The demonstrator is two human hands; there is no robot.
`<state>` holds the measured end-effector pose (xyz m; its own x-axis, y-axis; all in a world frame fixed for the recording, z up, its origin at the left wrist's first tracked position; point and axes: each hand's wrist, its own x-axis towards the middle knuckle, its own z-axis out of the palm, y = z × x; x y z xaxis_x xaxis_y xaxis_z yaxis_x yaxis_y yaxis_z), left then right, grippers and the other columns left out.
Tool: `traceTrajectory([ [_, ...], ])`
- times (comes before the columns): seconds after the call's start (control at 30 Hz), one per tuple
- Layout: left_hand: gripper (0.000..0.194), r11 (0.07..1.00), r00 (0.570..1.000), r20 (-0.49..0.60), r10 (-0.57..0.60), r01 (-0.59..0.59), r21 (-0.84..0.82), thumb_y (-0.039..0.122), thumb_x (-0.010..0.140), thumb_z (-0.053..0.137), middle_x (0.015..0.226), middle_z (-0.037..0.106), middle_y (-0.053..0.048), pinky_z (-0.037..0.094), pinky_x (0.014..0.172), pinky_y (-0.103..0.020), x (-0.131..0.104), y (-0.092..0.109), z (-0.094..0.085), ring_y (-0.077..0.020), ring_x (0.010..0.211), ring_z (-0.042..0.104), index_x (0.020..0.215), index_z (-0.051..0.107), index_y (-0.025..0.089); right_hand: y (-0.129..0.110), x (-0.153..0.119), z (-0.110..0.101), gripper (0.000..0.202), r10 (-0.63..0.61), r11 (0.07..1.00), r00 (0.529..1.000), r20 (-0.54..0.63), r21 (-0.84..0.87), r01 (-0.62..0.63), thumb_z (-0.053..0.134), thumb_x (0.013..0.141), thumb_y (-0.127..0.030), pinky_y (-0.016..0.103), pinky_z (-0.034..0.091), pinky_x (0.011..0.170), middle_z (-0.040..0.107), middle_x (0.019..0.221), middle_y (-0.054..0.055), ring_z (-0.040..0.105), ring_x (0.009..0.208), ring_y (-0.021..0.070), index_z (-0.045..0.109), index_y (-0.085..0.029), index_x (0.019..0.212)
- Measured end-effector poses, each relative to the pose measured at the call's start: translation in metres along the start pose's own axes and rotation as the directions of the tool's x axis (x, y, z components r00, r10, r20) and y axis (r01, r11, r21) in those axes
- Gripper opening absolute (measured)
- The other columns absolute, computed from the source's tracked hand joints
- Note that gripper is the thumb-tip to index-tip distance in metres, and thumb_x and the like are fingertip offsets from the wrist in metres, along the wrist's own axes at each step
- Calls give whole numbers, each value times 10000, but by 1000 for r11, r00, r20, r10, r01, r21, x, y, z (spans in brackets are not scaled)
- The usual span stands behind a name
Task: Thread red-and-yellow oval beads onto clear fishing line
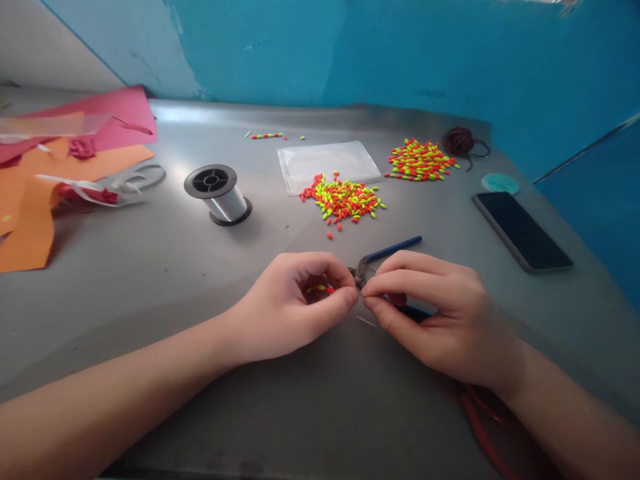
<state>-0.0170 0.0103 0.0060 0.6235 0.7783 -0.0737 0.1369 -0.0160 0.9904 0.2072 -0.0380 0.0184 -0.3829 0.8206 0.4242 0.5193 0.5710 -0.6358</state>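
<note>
Super fiddly two-handed pinching here.
My left hand [293,310] and right hand [450,320] are both pinched closed, can't tell on what; a few red and yellow-green beads [316,289] show inside my left's curl, blue-handled pliers [393,249] just behind.

From my remote feed I record: a dark phone [523,230] at right, turquoise disc [500,183] just beyond it, dark yarn [457,141], orange paper [30,237] and pink paper [131,110] at left.
</note>
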Motion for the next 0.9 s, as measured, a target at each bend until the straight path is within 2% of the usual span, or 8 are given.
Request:
traceTrajectory([
  [0.17, 135, 997, 999, 23, -43, 44, -56, 233, 968, 728, 751, 653, 15, 425, 591, -197, 0, 1, -3, -87, 674, 526, 880, 747, 133, 2, -1, 2, 131, -8, 1000, 1000, -21, -2, 8, 693, 967, -53, 263, 538, 728, 752, 917, 54, 686, 783, 133, 774, -157, 969],
  [0.27, 159, 984, 995, 45, -84, 90, -155, 271, 974, 752, 753, 659, 21, 438, 593, -195, 1, 2, -5, -81, 661, 535, 879, 742, 145, 4, -1, 4, 142, 10, 1000, 1000, -9, -6, -10, 701, 965, -50, 266, 533, 706, 742, 915, 43, 669, 752, 127, 778, -167, 992],
  [0.4, 107, 954, 988, 94, -119, 140, -266, 223, 917, 829, 773, 688, 33, 446, 598, -176, 1, 1, -7, -64, 653, 549, 882, 750, 160, 5, -1, 4, 108, 20, 1000, 1000, 4, -4, -20, 730, 971, -75, 270, 526, 687, 736, 913, 43, 660, 734, 124, 786, -164, 996],
  [0.6, 123, 945, 984, 122, -131, 162, -286, 252, 940, 828, 776, 698, 33, 456, 611, -167, 0, -1, -8, -60, 673, 561, 901, 760, 158, 4, -1, 2, 62, 12, 1000, 1000, -2, -9, -12, 753, 995, -132, 280, 545, 719, 755, 921, 47, 714, 787, 145, 776, -180, 963],
  [0.7, 100, 945, 985, 133, -111, 146, -293, 206, 919, 844, 790, 712, 38, 465, 623, -153, 1, 0, -7, -51, 683, 571, 889, 763, 157, 4, -1, 2, 68, 30, 1000, 1000, -5, 1, -30, 756, 998, -149, 289, 544, 724, 755, 917, 41, 717, 796, 153, 771, -195, 949],
  [0.9, 83, 953, 987, 130, -93, 126, -274, 145, 892, 850, 782, 706, 56, 455, 613, -140, 3, 0, -5, -40, 678, 565, 877, 771, 165, 3, -1, 2, 101, 157, 979, 987, 31, 129, -159, 745, 998, -153, 287, 530, 711, 731, 886, 15, 694, 798, 146, 757, -218, 922],
])
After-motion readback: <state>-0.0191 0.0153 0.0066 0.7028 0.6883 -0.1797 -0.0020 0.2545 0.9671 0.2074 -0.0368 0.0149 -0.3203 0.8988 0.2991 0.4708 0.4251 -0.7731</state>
